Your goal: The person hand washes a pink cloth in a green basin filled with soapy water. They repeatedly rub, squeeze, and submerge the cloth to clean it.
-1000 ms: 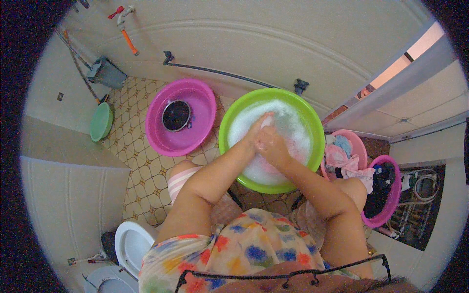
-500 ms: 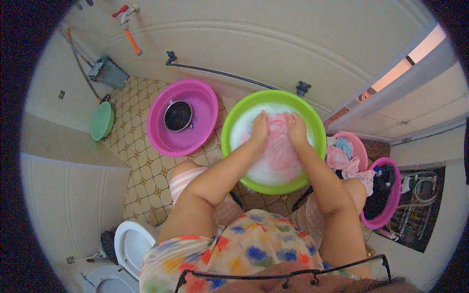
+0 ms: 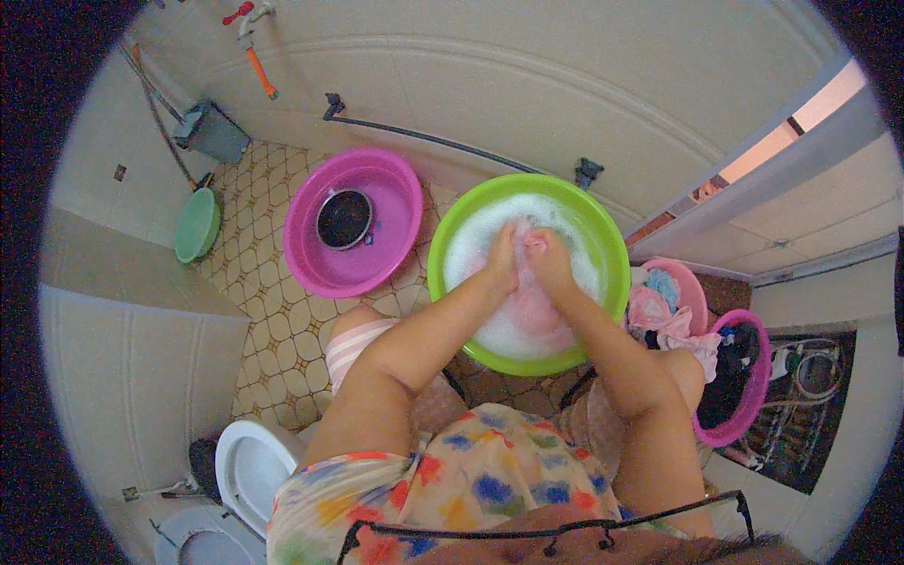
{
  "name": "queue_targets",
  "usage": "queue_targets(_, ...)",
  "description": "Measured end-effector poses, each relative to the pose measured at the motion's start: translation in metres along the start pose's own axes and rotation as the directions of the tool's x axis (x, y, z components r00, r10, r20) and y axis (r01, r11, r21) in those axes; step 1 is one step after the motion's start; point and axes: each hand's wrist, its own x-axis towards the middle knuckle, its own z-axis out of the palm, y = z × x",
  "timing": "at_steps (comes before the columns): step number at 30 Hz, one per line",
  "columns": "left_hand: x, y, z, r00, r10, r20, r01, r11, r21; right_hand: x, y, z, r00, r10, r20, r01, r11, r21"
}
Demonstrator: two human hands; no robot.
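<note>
A lime-green basin of white suds stands in front of me. Pink cloth lies in the foam, partly under it. My left hand is closed on the cloth near the middle of the basin. Against it, my right hand grips another part of the same cloth, with a pink bunch showing at its fingers. The two hands nearly touch. Foam hides the lower part of the cloth.
To the left sits a magenta basin holding a dark round bowl. At right are a pink tub of clothes and a magenta basket of dark clothes. A toilet seat is at lower left; a tap is on the wall.
My hands have come together from a wider spacing, the right one moving left. The pink cloth, spread between them before, is now bunched and sits lower in the suds.
</note>
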Motion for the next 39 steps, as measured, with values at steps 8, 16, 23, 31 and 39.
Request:
queue_targets(8, -0.015, 0.01, 0.007, 0.979, 0.122, 0.166, -0.178, 0.905, 0.386, -0.033, -0.034, 0.006, 0.692, -0.686, 0.226, 0.7, 0.56, -0.444)
queue_targets(16, -0.069, 0.011, 0.089, 0.978, -0.155, 0.141, 0.183, 0.96, -0.214, 0.004, -0.025, -0.031, 0.997, -0.021, 0.075, 0.062, 0.786, -0.615)
queue_targets(23, -0.006, 0.002, 0.017, 0.903, 0.394, -0.174, -0.27, 0.832, 0.484, 0.013, 0.033, -0.023, 0.993, 0.089, -0.073, -0.093, 0.994, -0.052)
queue_targets(31, -0.005, 0.006, 0.005, 0.901, 0.362, -0.24, -0.228, 0.864, 0.449, 0.016, 0.08, -0.007, 0.944, 0.169, 0.282, -0.067, 0.939, -0.338)
queue_targets(39, 0.006, 0.001, -0.012, 0.989, -0.126, -0.076, 0.138, 0.973, 0.186, -0.006, 0.003, 0.014, 0.999, 0.007, 0.046, -0.006, 1.0, -0.011)
